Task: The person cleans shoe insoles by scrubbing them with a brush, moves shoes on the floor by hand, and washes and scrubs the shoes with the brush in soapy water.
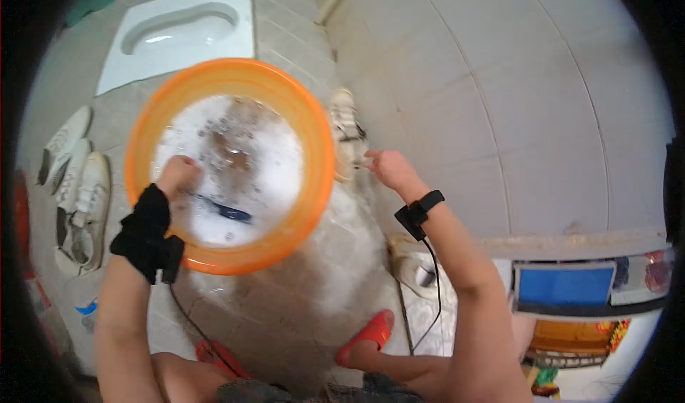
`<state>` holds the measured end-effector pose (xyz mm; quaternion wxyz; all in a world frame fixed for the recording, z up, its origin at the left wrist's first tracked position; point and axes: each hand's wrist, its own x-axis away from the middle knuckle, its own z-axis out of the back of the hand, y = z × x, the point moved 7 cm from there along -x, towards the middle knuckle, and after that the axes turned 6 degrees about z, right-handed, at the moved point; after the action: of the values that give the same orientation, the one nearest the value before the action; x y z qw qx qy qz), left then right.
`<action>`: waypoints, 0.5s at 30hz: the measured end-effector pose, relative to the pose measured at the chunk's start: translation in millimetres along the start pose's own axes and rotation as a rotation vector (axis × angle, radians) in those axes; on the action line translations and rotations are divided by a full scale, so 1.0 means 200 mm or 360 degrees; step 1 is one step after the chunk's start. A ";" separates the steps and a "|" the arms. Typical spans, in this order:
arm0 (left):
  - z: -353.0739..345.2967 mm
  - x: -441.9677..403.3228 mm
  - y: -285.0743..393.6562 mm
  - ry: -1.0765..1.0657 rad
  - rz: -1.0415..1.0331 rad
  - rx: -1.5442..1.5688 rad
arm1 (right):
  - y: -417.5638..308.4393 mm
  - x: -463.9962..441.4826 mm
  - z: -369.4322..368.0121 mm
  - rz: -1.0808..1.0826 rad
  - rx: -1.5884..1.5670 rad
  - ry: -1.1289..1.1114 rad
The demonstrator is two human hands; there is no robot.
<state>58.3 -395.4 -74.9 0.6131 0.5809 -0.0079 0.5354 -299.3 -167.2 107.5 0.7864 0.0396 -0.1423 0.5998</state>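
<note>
An orange basin [319,128] on the tiled floor holds foamy, murky water. My left hand [180,175] is over the left part of the foam, its fingers curled; whether something is in them is hidden. A dark blue brush [232,212] lies in the foam to the right of and below that hand. To the right of the basin, against the wall, a white shoe with dark straps [344,118] rests on the floor. My right hand [389,169] is beside its near end, fingers pinched on a small whitish part that I cannot make out clearly.
White shoes [91,196] stand on the floor at the left. A white squat toilet [235,50] lies behind the basin. The tiled wall [499,110] rises on the right. My feet in red slippers [367,337] are at the bottom. Cables hang from both wrists.
</note>
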 end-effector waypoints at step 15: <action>-0.07 0.02 0.06 0.0065 0.0110 -0.0017 | 0.65 1.57 -0.78 -0.1754 -0.1380 -0.0016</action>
<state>43.7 -385.2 -69.1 0.5973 0.5660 -0.0183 0.5679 -319.7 197.8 29.2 0.9202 -0.2084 -0.3315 0.0027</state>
